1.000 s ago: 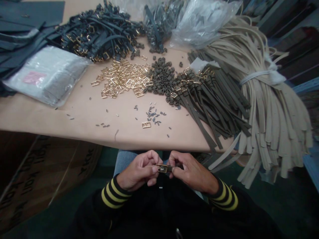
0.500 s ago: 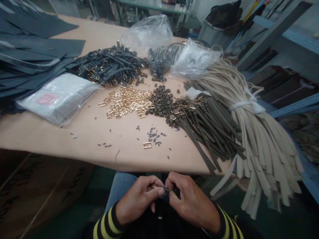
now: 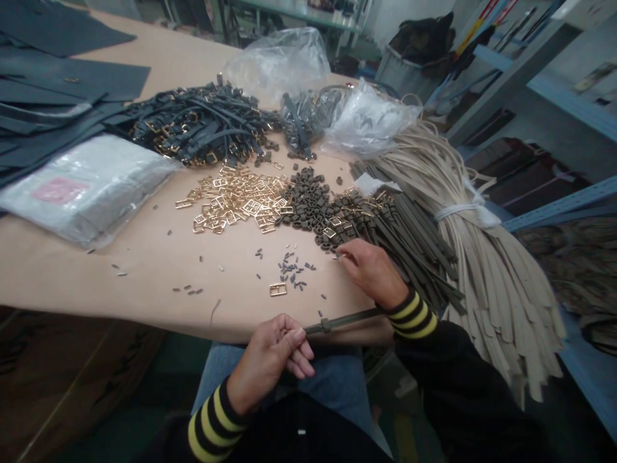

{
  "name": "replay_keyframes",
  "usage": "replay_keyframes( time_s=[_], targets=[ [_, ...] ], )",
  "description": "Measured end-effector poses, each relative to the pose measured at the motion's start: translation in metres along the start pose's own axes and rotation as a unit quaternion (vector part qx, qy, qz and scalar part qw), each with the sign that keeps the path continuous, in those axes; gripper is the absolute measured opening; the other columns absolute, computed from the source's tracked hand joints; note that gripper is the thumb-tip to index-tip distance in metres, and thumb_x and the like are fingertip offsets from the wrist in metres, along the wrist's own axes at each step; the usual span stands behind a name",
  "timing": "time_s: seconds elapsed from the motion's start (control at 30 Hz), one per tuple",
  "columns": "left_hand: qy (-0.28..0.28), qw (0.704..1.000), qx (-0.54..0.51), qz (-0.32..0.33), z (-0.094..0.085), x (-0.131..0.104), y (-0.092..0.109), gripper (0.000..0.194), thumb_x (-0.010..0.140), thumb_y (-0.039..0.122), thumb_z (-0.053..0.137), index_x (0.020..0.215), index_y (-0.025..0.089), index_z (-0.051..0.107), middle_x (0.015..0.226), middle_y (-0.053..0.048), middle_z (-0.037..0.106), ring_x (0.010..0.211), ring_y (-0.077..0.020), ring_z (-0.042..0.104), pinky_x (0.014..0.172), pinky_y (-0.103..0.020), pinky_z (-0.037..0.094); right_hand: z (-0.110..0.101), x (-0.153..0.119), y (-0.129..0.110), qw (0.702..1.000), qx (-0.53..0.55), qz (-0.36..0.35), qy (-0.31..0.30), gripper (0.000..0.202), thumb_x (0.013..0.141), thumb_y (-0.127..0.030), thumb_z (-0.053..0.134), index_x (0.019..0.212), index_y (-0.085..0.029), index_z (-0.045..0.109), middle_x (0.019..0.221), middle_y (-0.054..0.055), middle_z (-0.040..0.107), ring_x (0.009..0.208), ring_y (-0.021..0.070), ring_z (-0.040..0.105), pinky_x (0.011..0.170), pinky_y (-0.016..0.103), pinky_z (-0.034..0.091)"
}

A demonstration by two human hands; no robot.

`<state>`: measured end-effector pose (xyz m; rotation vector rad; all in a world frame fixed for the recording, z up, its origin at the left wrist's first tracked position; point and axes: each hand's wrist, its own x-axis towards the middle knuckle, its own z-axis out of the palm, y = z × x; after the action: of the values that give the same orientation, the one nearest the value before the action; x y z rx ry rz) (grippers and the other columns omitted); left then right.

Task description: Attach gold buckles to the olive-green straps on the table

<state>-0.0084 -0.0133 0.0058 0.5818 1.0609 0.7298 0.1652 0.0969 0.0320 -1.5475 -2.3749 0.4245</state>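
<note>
My left hand (image 3: pixel 277 357) is closed on the end of a dark olive strap (image 3: pixel 347 319) at the table's front edge. A small loop sits round this strap, and its far part passes under my right wrist. My right hand (image 3: pixel 371 267) reaches over the table, fingertips pinched beside the pile of olive loops (image 3: pixel 308 199); what they hold, if anything, is too small to tell. Gold buckles (image 3: pixel 241 196) lie heaped left of the loops. One single buckle (image 3: pixel 278 290) lies nearer me, beside small dark pieces (image 3: pixel 293 270).
Olive straps with buckles (image 3: pixel 409 238) and a tied beige strap bundle (image 3: pixel 486 270) lie at the right. Behind are black straps (image 3: pixel 197 122) and clear plastic bags (image 3: pixel 284 61). A wrapped white packet (image 3: pixel 87 186) lies at the left.
My hands have parted. My right hand has moved forward and up onto the table by the loops. My left hand stays near the edge, and the strap now shows stretched out to the right.
</note>
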Motion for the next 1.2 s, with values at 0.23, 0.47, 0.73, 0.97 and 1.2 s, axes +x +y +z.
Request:
replay_keyframes(
  time_s=[0.23, 0.47, 0.73, 0.97, 1.2],
  targets=[
    [0.009, 1.000, -0.026, 0.000, -0.004, 0.002, -0.005, 0.029, 0.066, 0.037, 0.062, 0.066, 0.013, 0.045, 0.052, 0.001, 0.061, 0.040, -0.0086, 0.057, 0.038, -0.015, 0.043, 0.012, 0.026, 0.011, 0.988, -0.136, 0.038, -0.056, 0.018, 0.077, -0.014, 0.045, 0.089, -0.015, 0.058, 0.086, 0.009, 0.055, 0.081, 0.0199, 0.053, 0.071, 0.027, 0.039],
    [0.013, 1.000, -0.026, 0.010, -0.004, -0.002, -0.008, 0.028, 0.066, 0.035, 0.062, 0.065, 0.013, 0.045, 0.050, 0.002, 0.059, 0.036, -0.0062, 0.054, 0.036, -0.014, 0.040, 0.002, 0.039, 0.013, 0.981, -0.151, 0.030, -0.120, 0.011, 0.074, -0.018, 0.049, 0.080, -0.011, 0.056, 0.084, 0.011, 0.055, 0.076, 0.0193, 0.055, 0.066, 0.026, 0.039],
    [0.017, 0.999, -0.031, 0.031, -0.002, -0.006, -0.011, 0.030, 0.065, 0.036, 0.064, 0.064, 0.012, 0.047, 0.050, 0.002, 0.058, 0.036, -0.0055, 0.052, 0.036, -0.014, 0.039, -0.019, -0.008, -0.023, 0.998, -0.049, 0.031, -0.024, 0.014, 0.074, -0.015, 0.048, 0.088, -0.013, 0.052, 0.075, 0.007, 0.062, 0.071, 0.0188, 0.060, 0.064, 0.026, 0.041],
    [0.029, 0.998, -0.032, 0.054, 0.002, -0.007, -0.016, 0.027, 0.068, 0.035, 0.061, 0.064, 0.012, 0.047, 0.049, 0.003, 0.057, 0.036, -0.0048, 0.051, 0.037, -0.014, 0.038, -0.006, -0.088, -0.051, 0.949, 0.286, 0.080, -0.106, 0.015, 0.085, -0.023, 0.036, 0.088, -0.016, 0.048, 0.070, 0.003, 0.063, 0.056, 0.0116, 0.061, 0.054, 0.022, 0.047],
    [0.036, 0.997, -0.007, 0.069, 0.014, -0.011, -0.021, 0.027, 0.068, 0.035, 0.060, 0.063, 0.012, 0.047, 0.047, 0.003, 0.055, 0.035, -0.0054, 0.050, 0.037, -0.015, 0.038, 0.009, -0.109, -0.056, 0.961, 0.271, 0.058, -0.011, 0.014, 0.081, -0.020, 0.045, 0.083, -0.017, 0.059, 0.078, 0.005, 0.058, 0.077, 0.0155, 0.055, 0.070, 0.027, 0.044]
  ],
)
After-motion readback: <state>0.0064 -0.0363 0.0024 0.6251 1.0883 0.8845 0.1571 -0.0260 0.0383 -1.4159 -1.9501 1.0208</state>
